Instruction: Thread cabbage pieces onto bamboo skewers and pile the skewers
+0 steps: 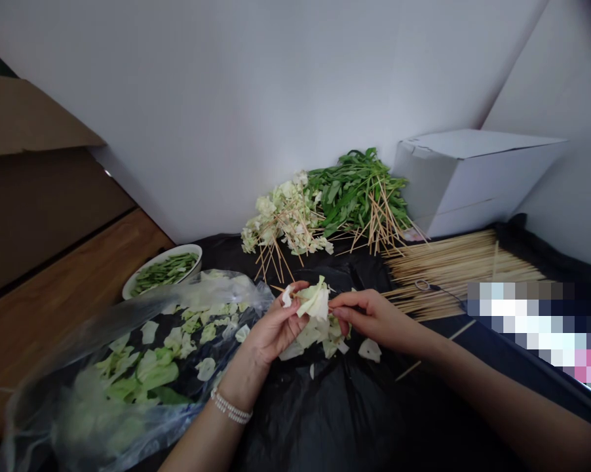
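Observation:
Pale green cabbage leaf pieces [314, 301] are bunched between my two hands. My left hand [282, 326] is closed around them from the left, fingers curled, with a small white piece at its fingertips. A thin bamboo skewer [278, 288] pokes out just left of these fingers; its middle is hidden by leaf and hand. At the leaf's right edge my right hand [362, 311] pinches with thumb and fingers, in line with that skewer. Below both hands lies a small heap of loose cabbage pieces [320, 334] on black plastic sheeting [335, 406].
Left: a clear plastic bag [103, 347] of cabbage pieces and a white bowl [198, 267] of cut green vegetables. Behind: skewered cabbage [285, 210] and skewered leafy greens [347, 190]. Right: many bare bamboo skewers [447, 265], a white box [482, 187] and a blurred-out device [536, 334].

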The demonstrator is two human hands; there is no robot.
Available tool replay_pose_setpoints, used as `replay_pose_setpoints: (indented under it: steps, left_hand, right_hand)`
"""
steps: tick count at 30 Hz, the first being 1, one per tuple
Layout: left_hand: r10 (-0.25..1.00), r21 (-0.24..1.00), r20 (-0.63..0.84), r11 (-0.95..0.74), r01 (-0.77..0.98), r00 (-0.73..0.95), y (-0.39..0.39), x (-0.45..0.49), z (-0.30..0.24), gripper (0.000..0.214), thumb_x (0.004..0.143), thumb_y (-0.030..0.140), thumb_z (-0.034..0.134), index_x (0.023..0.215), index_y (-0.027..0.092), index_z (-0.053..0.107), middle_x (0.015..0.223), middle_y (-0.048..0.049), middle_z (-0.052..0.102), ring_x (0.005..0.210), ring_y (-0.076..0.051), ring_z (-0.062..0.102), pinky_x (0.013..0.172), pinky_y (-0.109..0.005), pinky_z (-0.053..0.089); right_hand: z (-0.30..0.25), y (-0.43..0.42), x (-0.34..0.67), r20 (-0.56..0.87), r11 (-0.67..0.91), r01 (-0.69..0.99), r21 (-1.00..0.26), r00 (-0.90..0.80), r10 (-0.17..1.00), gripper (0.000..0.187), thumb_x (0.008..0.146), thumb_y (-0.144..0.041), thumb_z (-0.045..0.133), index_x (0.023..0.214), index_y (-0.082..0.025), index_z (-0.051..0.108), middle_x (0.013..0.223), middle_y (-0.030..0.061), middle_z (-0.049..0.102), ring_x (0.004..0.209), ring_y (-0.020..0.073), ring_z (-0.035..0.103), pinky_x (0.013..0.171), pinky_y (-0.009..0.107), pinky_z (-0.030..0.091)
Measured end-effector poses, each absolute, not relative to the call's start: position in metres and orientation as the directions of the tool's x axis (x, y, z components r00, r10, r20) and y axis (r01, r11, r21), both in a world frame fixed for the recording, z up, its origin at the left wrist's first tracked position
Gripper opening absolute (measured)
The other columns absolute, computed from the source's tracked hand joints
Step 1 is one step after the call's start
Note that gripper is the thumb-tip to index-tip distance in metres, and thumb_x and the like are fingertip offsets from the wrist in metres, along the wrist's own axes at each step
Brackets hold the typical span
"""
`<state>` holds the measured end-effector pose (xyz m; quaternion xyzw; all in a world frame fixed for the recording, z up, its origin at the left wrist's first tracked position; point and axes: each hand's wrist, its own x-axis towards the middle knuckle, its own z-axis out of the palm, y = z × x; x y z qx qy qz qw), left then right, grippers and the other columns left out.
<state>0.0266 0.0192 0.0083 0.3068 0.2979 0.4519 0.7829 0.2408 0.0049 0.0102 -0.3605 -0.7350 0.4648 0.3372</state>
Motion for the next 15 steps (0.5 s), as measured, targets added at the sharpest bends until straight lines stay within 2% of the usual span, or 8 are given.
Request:
replay_pose_setpoints:
  steps: [3,8,12,15]
  left_hand:
    - [0.908,0.711,-0.179,0.385,-0.588,0.378,0.0198,0.0255,0.0082,0.045,0.060,0.013,0.085,0.101,0.018,0.067,0.088,-0.0019,0.070,0.069,-0.008,0.064,0.061,-0.013,0.052]
    - [0.929,0.736,-0.148,0.331,-0.590,0.338,0.0184,0.0225,0.0090,0.059,0.060,0.011,0.083,0.116,0.020,0.066,0.090,-0.0022,0.069,0.081,-0.013,0.066,0.076,-0.020,0.054]
    - [0.927,0.794,-0.137,0.313,-0.521,0.348,0.0203,0.0231,0.0067,0.054,0.067,0.012,0.081,0.118,0.020,0.066,0.100,-0.0045,0.069,0.083,-0.014,0.066,0.076,-0.023,0.054]
    - [0.918,0.809,-0.147,0.326,-0.489,0.368,0.0217,0.0258,0.0060,0.051,0.072,0.015,0.079,0.120,0.023,0.065,0.107,-0.0046,0.069,0.075,-0.010,0.065,0.072,-0.021,0.054]
  right_hand:
    - [0.0108,0.0044,0.2407,0.175,0.317,0.225,-0.921,-0.488,0.855,0.026,0.092,-0.031,0.051,0.099,-0.019,0.073,0.067,-0.0001,0.064,0.066,0.0132,0.056,0.067,0.028,0.044]
    - [0.0109,0.0027,0.2417,0.236,0.369,0.266,-0.891,-0.424,0.875,0.023,0.090,-0.030,0.054,0.092,-0.020,0.074,0.072,0.0007,0.069,0.070,0.0142,0.060,0.070,0.029,0.046]
    - [0.0097,0.0040,0.2432,0.311,0.435,0.328,-0.839,-0.367,0.877,0.023,0.090,-0.029,0.054,0.097,-0.021,0.075,0.077,0.0014,0.071,0.072,0.0149,0.062,0.072,0.029,0.047]
    - [0.0090,0.0060,0.2441,0.295,0.431,0.348,-0.833,-0.380,0.877,0.024,0.091,-0.029,0.052,0.095,-0.021,0.074,0.072,0.0003,0.069,0.068,0.0142,0.060,0.068,0.027,0.046]
